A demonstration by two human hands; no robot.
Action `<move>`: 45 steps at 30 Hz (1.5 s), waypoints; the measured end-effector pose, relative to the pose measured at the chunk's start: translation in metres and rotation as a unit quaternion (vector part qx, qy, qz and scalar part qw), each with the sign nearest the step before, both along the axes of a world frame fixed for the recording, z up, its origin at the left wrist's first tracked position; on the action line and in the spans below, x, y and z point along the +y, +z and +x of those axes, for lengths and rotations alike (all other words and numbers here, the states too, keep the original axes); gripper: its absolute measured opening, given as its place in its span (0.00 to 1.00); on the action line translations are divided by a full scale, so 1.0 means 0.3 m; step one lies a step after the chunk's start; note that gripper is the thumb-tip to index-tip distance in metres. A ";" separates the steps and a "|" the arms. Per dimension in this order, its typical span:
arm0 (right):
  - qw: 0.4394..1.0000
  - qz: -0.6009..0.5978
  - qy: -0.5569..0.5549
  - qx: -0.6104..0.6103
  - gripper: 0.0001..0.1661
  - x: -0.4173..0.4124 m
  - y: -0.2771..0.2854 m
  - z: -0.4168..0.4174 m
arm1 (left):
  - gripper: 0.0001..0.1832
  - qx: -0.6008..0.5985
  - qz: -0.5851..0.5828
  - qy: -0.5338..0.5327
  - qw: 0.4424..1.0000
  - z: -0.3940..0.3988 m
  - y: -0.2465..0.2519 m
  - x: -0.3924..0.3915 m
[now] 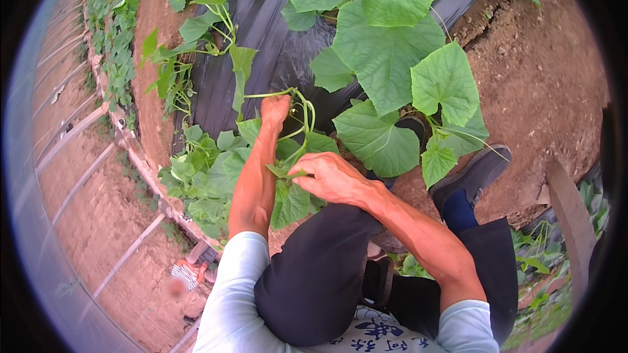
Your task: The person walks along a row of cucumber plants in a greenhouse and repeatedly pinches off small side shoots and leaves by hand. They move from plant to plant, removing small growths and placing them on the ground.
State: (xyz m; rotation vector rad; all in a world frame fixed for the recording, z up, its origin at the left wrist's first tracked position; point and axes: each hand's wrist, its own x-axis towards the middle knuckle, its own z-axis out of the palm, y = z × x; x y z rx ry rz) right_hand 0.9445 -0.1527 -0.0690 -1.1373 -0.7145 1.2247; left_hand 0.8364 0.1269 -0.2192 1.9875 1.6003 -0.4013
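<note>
My left hand (275,109) is curled low over the black plastic mulch, right beside a bent green cucumber vine stem (310,113). One length of that stem passes over its knuckles; the fingertips are hidden. Closer to my knee, my right hand (329,174) pinches a small green leaf (280,171) between thumb and fingers. Broad leaves (290,206) of the same plant spread beneath both hands. To the right grows another cucumber plant with large lobed leaves (387,49).
Black plastic mulch (289,54) covers the bed. Bare soil (544,78) lies to the right, near my shoe (473,171). Several pale poles (81,135) and clear sheeting (29,196) line the left. Beyond them is another person (186,272). A plank (569,220) stands at right.
</note>
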 end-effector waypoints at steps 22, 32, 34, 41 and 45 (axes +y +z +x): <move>1.000 0.005 -0.006 -0.008 0.14 0.014 -0.023 -0.017 | 0.16 -0.148 -0.181 0.211 0.949 0.194 0.117 -0.152; 0.999 -0.003 0.024 -0.034 0.15 0.013 -0.023 -0.008 | 0.08 -0.165 -0.129 0.255 0.944 0.186 0.056 -0.179; 0.999 -0.005 0.026 -0.034 0.15 0.014 -0.022 -0.010 | 0.08 -0.172 -0.120 0.245 0.947 0.180 0.047 -0.175; 1.000 -0.001 0.002 -0.018 0.14 0.011 -0.014 -0.006 | 0.11 -0.199 -0.127 0.192 0.953 0.130 0.026 -0.179; 1.000 -0.001 0.004 -0.017 0.14 0.012 -0.013 -0.004 | 0.11 -0.171 -0.174 0.254 0.936 0.132 0.061 -0.177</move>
